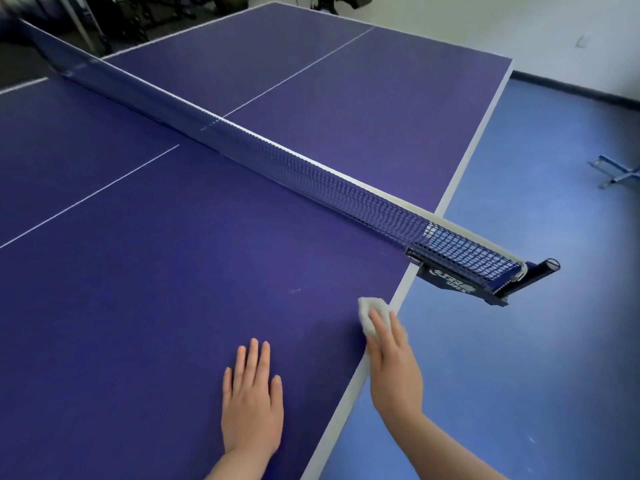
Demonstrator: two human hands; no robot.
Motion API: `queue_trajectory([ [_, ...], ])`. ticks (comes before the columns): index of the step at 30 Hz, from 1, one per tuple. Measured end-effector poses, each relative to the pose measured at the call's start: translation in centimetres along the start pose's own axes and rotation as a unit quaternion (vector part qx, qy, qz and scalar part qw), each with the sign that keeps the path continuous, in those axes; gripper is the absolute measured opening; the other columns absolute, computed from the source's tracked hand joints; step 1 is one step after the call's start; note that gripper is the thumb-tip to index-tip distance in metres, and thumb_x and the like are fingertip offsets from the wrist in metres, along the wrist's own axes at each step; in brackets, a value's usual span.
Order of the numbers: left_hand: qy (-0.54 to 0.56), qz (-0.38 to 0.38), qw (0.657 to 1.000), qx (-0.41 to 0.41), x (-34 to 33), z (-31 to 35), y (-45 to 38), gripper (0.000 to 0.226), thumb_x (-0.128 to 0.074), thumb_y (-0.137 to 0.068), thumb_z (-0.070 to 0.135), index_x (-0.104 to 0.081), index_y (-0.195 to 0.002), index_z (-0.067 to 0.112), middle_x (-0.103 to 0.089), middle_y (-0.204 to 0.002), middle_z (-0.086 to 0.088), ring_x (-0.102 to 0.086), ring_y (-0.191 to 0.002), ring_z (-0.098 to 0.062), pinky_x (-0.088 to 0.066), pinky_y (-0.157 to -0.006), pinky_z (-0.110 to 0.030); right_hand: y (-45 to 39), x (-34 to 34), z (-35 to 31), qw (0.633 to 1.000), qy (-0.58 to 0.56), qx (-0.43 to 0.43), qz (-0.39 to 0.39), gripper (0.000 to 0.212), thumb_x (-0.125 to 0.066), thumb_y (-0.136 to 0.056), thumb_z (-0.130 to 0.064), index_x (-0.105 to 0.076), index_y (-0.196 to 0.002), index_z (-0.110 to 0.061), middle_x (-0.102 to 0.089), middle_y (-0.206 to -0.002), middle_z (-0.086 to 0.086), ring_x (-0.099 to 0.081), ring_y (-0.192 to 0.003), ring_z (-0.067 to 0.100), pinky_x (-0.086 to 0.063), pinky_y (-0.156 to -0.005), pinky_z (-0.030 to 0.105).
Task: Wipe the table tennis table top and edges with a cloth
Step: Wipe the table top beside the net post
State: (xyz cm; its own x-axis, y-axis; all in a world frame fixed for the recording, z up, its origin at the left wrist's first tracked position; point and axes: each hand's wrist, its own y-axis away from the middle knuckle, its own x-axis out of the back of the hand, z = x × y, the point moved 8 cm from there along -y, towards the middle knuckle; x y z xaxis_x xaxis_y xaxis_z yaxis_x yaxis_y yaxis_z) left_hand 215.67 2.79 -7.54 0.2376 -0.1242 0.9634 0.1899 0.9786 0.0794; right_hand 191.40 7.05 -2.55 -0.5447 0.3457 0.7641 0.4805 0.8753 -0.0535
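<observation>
Cloth [367, 306]: soft, light, likely bunches; on table [173, 271] by the side edge [396, 301].
Right hand [393, 358]: straight fingers [379, 327] press it flat, no grasp.
Left hand [252, 393]: flat on table, empty.
Hold: palm over its middle.

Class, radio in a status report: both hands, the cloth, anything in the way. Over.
Left hand flat on table top. Right hand presses cloth at side edge. Net clamp ahead along edge.

A single wide head view, from the long edge of the counter [173, 271] beside the net [311, 178], looks steeply down and across it from close above; floor [519, 358] fills the right.
</observation>
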Motion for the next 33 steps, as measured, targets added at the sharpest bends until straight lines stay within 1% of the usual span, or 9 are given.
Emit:
queue_trajectory([
  [2, -0.012, 0.013, 0.999, 0.027, 0.8, -2.7, -0.3, 0.056, -0.025, -0.097, 0.037, -0.032, -0.149, 0.015, -0.035, -0.154, -0.001, -0.028, -0.142, -0.02, -0.019, -0.112, -0.041, 1.5, -2.6, -3.1, 0.991, 0.039, 0.117, -0.056, 0.052, -0.046, -0.1, -0.014, -0.041, -0.144, -0.042, -0.033, -0.158, -0.008, -0.038, -0.141, 0.016, -0.052, -0.087, 0.032],
  [5, -0.015, 0.025, 0.996, 0.087, 1.7, -6.0, -0.8, 0.054, -0.013, -0.101, 0.036, -0.019, -0.153, 0.02, -0.02, -0.159, 0.002, -0.019, -0.148, -0.018, -0.015, -0.117, -0.042, 4.1, -7.4, -6.5, 0.953, 0.102, 0.241, -0.153, 0.048, -0.042, -0.094, -0.024, -0.047, -0.14, -0.036, -0.046, -0.151, 0.001, -0.045, -0.138, 0.021, -0.048, -0.101, 0.043],
  [8, -0.004, 0.037, 0.989, 0.144, 2.9, -9.0, -1.8, 0.058, 0.003, -0.097, 0.04, 0.003, -0.153, 0.027, 0.003, -0.162, 0.009, 0.007, -0.15, -0.012, -0.003, -0.122, -0.041, 5.9, -11.2, -9.5, 0.916, 0.143, 0.312, -0.206, 0.05, -0.038, -0.093, -0.036, -0.044, -0.142, -0.042, -0.041, -0.155, -0.002, -0.038, -0.143, 0.019, -0.036, -0.114, 0.044],
  [11, -0.022, 0.031, 0.987, 0.156, 3.9, -10.5, -2.0, 0.062, 0.005, -0.092, 0.045, 0.007, -0.152, 0.03, 0.01, -0.161, 0.01, 0.013, -0.149, -0.012, 0.001, -0.122, -0.041, 5.9, -14.2, -11.6, 0.893, 0.193, 0.328, -0.238, 0.051, -0.03, -0.096, -0.046, -0.038, -0.146, -0.044, -0.034, -0.159, -0.003, -0.027, -0.148, 0.021, -0.024, -0.12, 0.046],
  [13, -0.031, 0.024, 0.987, 0.156, 3.8, -10.7, -2.3, 0.062, 0.005, -0.092, 0.044, 0.009, -0.152, 0.03, 0.011, -0.161, 0.009, 0.013, -0.149, -0.013, 0.001, -0.121, -0.043, 4.5, -15.4, -12.8, 0.885, 0.192, 0.336, -0.26, 0.052, -0.02, -0.102, -0.048, -0.025, -0.153, -0.042, -0.014, -0.165, -0.004, -0.004, -0.153, 0.019, -0.003, -0.122, 0.046],
  [16, -0.045, 0.008, 0.986, 0.158, 3.5, -10.4, -2.9, 0.06, 0.004, -0.094, 0.042, 0.013, -0.152, 0.028, 0.014, -0.161, 0.007, 0.015, -0.149, -0.014, 0.002, -0.121, -0.045, 0.9, -16.0, -13.2, 0.891, 0.183, 0.312, -0.274, 0.058, -0.001, -0.099, -0.052, -0.004, -0.156, -0.043, 0.01, -0.165, -0.008, 0.019, -0.15, 0.014, 0.021, -0.117, 0.04],
  [26, -0.03, 0.001, 0.998, 0.05, 1.4, -0.6, -9.3, 0.056, 0.016, -0.094, 0.039, 0.018, -0.149, 0.028, 0.017, -0.16, 0.007, 0.016, -0.149, -0.015, 0.004, -0.121, -0.045, -11.6, -12.3, -7.9, 0.946, 0.221, 0.145, -0.187, 0.052, -0.016, -0.106, -0.048, -0.005, -0.157, -0.041, 0.006, -0.166, -0.007, 0.014, -0.152, 0.014, 0.012, -0.122, 0.041],
  [29, -0.03, 0.0, 1.0, 0.003, 0.2, 2.8, -10.3, 0.061, 0.009, -0.093, 0.044, 0.008, -0.152, 0.027, 0.008, -0.161, 0.005, 0.007, -0.15, -0.017, -0.001, -0.12, -0.047, -14.5, -9.5, -4.2, 0.957, 0.23, 0.082, -0.154, 0.052, -0.015, -0.107, -0.047, -0.005, -0.157, -0.04, 0.007, -0.166, -0.006, 0.014, -0.152, 0.015, 0.009, -0.122, 0.043],
  [33, -0.038, -0.016, 0.998, -0.052, -1.4, 7.5, -9.5, 0.059, -0.014, -0.098, 0.04, -0.022, -0.154, 0.021, -0.022, -0.16, 0.0, -0.021, -0.148, -0.022, -0.017, -0.117, -0.051, -15.0, -5.0, 2.0, 0.972, 0.212, -0.043, -0.091, 0.052, -0.019, -0.107, -0.045, -0.006, -0.157, -0.04, 0.006, -0.166, -0.006, 0.013, -0.152, 0.014, 0.006, -0.123, 0.04],
])
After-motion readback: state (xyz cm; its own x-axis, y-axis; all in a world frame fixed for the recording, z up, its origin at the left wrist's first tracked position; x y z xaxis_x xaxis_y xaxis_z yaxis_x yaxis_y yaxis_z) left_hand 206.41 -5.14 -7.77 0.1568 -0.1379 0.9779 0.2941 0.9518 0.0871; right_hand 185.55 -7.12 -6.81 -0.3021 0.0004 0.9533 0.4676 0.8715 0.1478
